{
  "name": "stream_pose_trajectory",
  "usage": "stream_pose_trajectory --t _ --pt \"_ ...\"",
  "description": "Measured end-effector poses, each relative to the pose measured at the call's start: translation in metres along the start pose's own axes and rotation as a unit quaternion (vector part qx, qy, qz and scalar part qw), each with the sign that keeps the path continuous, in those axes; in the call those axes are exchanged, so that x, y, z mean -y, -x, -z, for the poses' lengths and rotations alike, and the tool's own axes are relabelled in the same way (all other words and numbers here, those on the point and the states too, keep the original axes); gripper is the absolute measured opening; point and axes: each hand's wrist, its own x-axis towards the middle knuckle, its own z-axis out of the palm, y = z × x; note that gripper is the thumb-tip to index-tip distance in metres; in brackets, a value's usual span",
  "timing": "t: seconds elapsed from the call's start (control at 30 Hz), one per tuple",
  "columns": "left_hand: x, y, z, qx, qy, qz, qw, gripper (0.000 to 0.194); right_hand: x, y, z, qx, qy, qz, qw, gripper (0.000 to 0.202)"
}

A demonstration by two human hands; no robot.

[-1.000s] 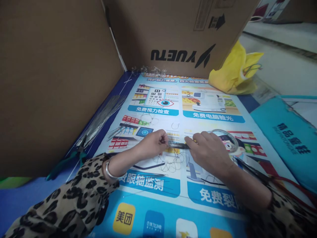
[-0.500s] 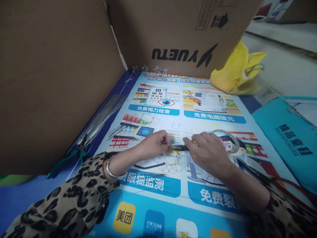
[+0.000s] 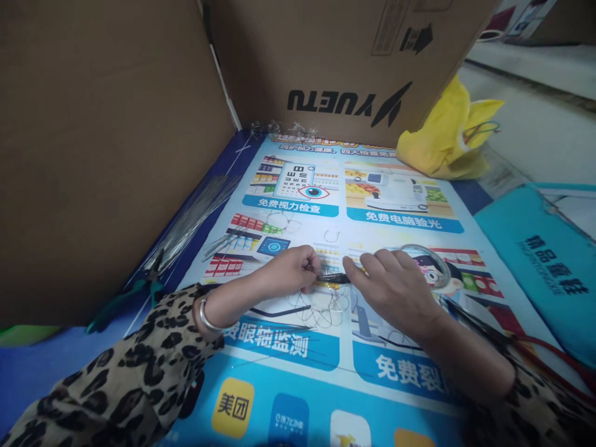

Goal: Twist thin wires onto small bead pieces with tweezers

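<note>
1. Two hands, both mine, meet over the middle of a printed poster [image 3: 298,347] that covers the work surface; my forearms, in leopard-print sleeves, come in from the near edge.
2. My left hand [image 3: 291,270] is curled nearly into a fist, thumb and fingertips pinched on the left end of a thin dark tool [image 3: 333,278], which looks like small pliers or tweezers, though it is too small to tell which.
3. My right hand [image 3: 395,285] lies knuckles up, fingers bent, gripping the right end of the same tool, so the tool bridges the short gap between my hands.
4. Just below the tool, on the near side, a tangle of thin wire loops [image 3: 321,307] lies on the poster, between my two wrists.
5. A silver bangle [image 3: 205,316] circles my left wrist.
6. A round clear lens or ring [image 3: 435,261] rests on the poster, just beyond my right hand and partly hidden by it.
7. To the left, a bundle of straight silvery wires [image 3: 195,214] lies along the poster's edge, with green-handled pliers [image 3: 125,298] at its near end.
8. Tall cardboard boxes [image 3: 335,56] wall off the far and left sides.
9. A crumpled yellow bag [image 3: 447,133] sits at the far right, and a teal bag [image 3: 540,254] lies further right.
</note>
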Motion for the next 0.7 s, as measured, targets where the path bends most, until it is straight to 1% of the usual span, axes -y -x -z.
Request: stream_pose_trajectory --t 0.2,0.5,0.7 --pt "-0.002 -0.001 0.0 0.007 0.039 0.008 0.999 0.013 0.002 0.0 -0.002 -0.002 0.015 -0.011 1.0 0.023" --pt "0.005 -0.004 0.001 0.018 0.06 0.006 0.998 0.012 0.005 0.003 -0.01 0.01 0.003 -0.024 1.0 0.02" --pt "0.008 -0.006 0.002 0.029 0.083 0.009 0.996 0.013 0.007 0.004 -0.011 0.006 -0.003 -0.04 0.999 0.017"
